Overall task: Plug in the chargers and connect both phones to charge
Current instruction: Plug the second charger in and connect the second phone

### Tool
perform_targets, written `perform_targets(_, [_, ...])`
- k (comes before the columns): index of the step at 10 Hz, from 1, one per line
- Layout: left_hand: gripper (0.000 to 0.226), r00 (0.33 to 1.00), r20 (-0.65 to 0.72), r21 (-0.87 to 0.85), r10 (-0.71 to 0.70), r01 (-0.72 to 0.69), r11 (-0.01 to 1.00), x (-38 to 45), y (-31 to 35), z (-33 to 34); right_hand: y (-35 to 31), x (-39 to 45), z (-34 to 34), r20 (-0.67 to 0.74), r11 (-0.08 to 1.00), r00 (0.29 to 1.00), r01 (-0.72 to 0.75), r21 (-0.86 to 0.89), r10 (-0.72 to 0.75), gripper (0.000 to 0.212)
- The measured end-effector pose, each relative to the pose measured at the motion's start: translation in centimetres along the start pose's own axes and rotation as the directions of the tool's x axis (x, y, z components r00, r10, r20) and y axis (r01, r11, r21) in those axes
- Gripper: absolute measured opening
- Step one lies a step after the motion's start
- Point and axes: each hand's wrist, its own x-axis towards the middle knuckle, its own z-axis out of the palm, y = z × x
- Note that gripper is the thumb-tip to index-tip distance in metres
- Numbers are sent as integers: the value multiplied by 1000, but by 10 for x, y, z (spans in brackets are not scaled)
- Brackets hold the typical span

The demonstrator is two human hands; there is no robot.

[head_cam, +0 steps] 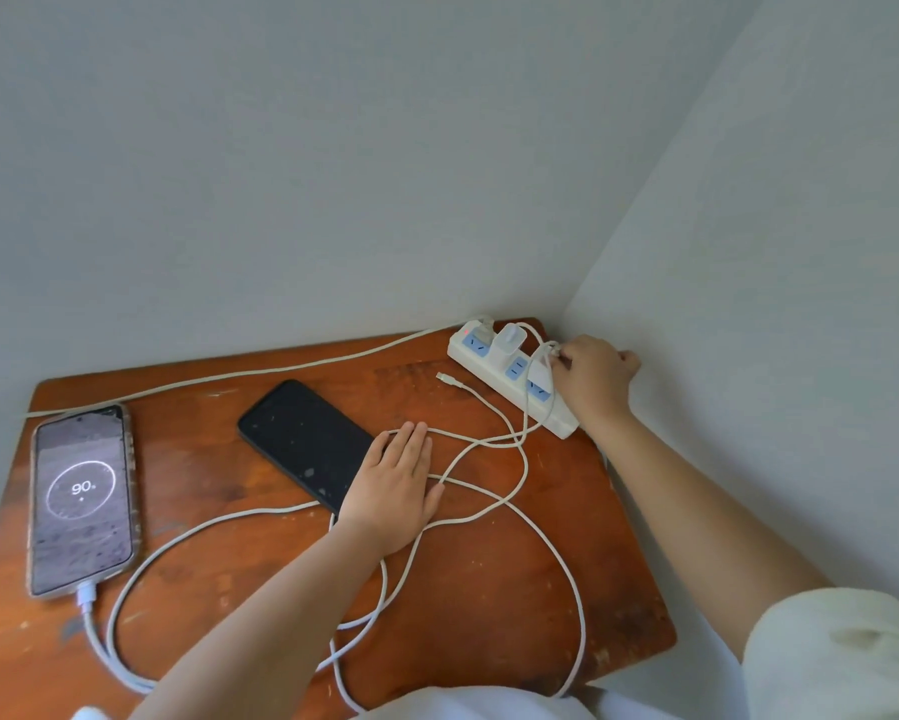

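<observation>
On the left of the brown table (489,589) lies a phone in a clear case (80,501), screen lit with "90" and a white cable plugged into its bottom end. A black phone (304,441) with a dark screen lies mid-table; my left hand (392,493) rests flat over its near corner and over cable loops. A white power strip (509,379) sits in the back right corner with one white charger (511,338) plugged in. My right hand (590,379) grips a second white charger (539,374) on the strip. A loose cable plug (443,377) lies free beside the strip.
White cables (489,511) loop across the table's middle and front. The strip's own cord (229,379) runs along the back edge to the left. Grey walls close in behind and on the right. My pale sleeve (842,662) is at the lower right.
</observation>
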Motion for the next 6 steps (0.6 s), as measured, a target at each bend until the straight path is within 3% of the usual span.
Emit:
perform_targets(1, [62,1000,3,-2,-6,6,1000,0,0,-1,7,-2,0,-22,995,997,-67,74,69,27])
perform_targets(3, [62,1000,-4,1,-5,5,1000,-1,0,0,8,-4,0,-31,997,998,-55,57,57,26])
perform_targets(5, [62,1000,-7,-6,-1,1,1000,-1,-1,1,2,5,-5,59,999,998,-32,-1,32,26])
perform_targets(6, [62,1000,-5,-10,-1,1,1000,-1,-1,2,7,2,-3,16,999,999,-28,26,28,25])
